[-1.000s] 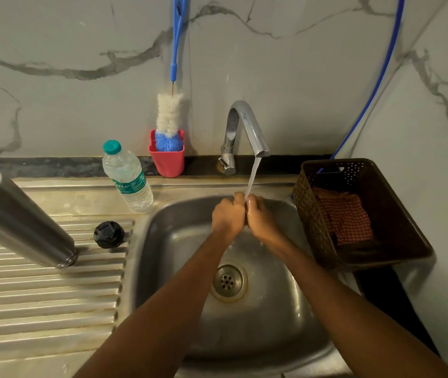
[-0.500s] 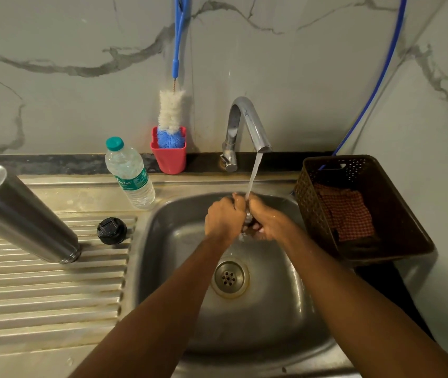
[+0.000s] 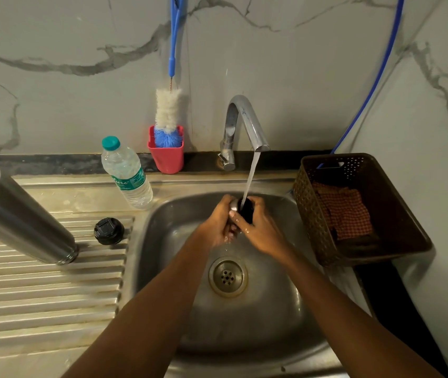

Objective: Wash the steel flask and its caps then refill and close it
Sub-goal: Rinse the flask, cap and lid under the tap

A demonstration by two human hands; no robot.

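The steel cap (image 3: 246, 210), dark inside, is over the sink (image 3: 272, 309) under the running water of the tap (image 3: 244, 118). The left hand (image 3: 217, 227) and the right hand (image 3: 261, 230) both curl around it from opposite sides. On the ribbed draining board (image 3: 40, 290) at the left stands the steel flask (image 3: 18, 214), narrow end down, with the small black cap (image 3: 109, 231) near it. Along the grey marble wall (image 3: 299, 64) are a plastic water bottle (image 3: 128, 173), a red holder (image 3: 166, 159) with a bottle brush (image 3: 168, 110), and at the right a brown basket (image 3: 397, 214) with a checked cloth (image 3: 345, 211) inside.
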